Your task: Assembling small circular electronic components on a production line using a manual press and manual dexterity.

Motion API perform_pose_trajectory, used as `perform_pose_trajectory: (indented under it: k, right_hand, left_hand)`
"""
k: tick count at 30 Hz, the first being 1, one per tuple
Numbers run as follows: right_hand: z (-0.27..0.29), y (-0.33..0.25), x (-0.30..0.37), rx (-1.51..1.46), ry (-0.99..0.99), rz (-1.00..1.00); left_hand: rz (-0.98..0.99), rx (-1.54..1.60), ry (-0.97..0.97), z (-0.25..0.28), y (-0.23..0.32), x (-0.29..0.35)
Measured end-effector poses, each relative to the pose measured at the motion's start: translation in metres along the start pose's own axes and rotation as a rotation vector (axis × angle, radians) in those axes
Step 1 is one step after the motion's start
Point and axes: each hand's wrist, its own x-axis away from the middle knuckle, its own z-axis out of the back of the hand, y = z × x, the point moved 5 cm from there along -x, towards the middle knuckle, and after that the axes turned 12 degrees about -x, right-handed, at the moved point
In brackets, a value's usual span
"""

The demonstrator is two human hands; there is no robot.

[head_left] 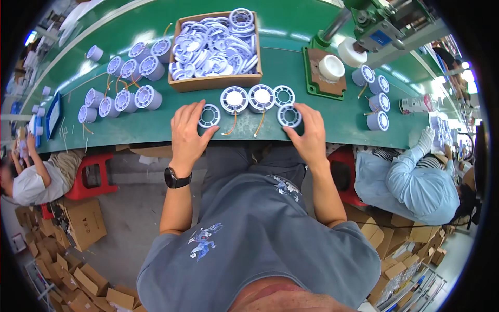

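My left hand (188,131) is closed on a pale lavender slotted plastic ring (209,124) near the bench's front edge, gripping it between thumb and fingers. To the right, my right hand (310,130) pinches a matching ring (289,125) the same way. Between and slightly beyond the hands stand two round plastic housings (234,108) with white centres, each trailing an orange-brown wire (260,124). Another loose ring (284,95) lies just behind the one in my right hand. Both held rings face upward, at or close to the green bench top (166,130).
A cardboard box (215,83) full of similar rings stands ahead. Wired cup-shaped housings (125,100) cluster at left, with several more (381,102) at right. A press (374,31) rises over a green-framed fixture (325,95). Co-workers (410,179) sit on both sides.
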Motion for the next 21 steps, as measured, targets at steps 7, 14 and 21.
perform_pose_trajectory:
  k: [7, 14, 21]
  right_hand:
    - [-0.011, 0.007, -0.012, -0.019, -0.007, -0.033]
    - [0.003, 0.001, 0.000, 0.031, -0.116, -0.003]
    - [-0.002, 0.007, 0.002, 0.068, -0.012, -0.004]
  left_hand:
    - [0.064, -0.001, 0.012, -0.003, -0.008, 0.003]
    - [0.112, 0.284, 0.084, 0.019, -0.004, -0.004]
    - [-0.168, 0.252, 0.014, 0.013, 0.034, -0.053]
